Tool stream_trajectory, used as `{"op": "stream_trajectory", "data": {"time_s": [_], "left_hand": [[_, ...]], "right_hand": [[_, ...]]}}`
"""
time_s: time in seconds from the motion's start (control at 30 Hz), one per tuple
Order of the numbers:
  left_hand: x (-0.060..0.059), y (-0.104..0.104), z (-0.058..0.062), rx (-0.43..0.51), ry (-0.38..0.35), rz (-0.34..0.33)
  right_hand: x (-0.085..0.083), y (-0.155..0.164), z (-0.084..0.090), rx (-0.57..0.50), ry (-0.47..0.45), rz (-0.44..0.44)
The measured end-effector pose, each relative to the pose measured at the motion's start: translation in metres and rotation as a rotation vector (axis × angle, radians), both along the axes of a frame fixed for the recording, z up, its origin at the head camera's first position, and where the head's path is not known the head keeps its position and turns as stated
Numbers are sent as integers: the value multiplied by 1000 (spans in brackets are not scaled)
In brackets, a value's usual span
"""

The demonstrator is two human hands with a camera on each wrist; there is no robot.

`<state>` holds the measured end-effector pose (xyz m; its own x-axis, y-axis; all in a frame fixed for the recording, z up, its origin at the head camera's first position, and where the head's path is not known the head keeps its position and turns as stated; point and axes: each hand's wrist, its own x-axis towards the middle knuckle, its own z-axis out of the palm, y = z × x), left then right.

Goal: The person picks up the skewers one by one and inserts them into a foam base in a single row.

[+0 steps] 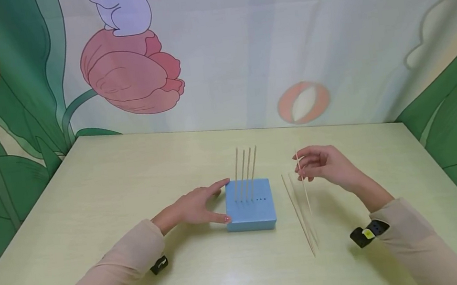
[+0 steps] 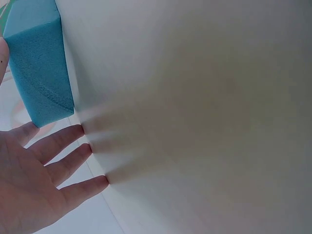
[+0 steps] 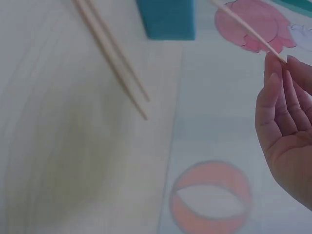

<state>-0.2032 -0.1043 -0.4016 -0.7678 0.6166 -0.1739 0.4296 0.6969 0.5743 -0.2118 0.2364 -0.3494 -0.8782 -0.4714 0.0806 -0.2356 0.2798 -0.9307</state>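
A light blue foam block lies on the table with several thin wooden skewers standing in a row of holes, slightly tilted. Three small open holes show to the right of them. My left hand is spread along the block's left side, thumb at the near corner and index finger at the far one. In the left wrist view its other fingertips touch the table, fingers straight. Right of the block, my right hand pinches another skewer near its upper end between thumb and fingertips; it hangs down steeply.
Two loose skewers lie side by side on the pale wooden table, between the block and my right hand. Behind the far table edge hangs a curtain printed with flowers and leaves. A dark band sits on each wrist.
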Motion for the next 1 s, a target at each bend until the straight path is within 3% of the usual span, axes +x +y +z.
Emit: {"op": "stream_trajectory", "data": {"time_s": [0.5,1.0], "left_hand": [[0,1,1,1,-6,1],[0,0,0,12,2,-7]], "right_hand": [[19,-20,40,-31,196,-40],[26,-53,54,-175,468,-103]]}}
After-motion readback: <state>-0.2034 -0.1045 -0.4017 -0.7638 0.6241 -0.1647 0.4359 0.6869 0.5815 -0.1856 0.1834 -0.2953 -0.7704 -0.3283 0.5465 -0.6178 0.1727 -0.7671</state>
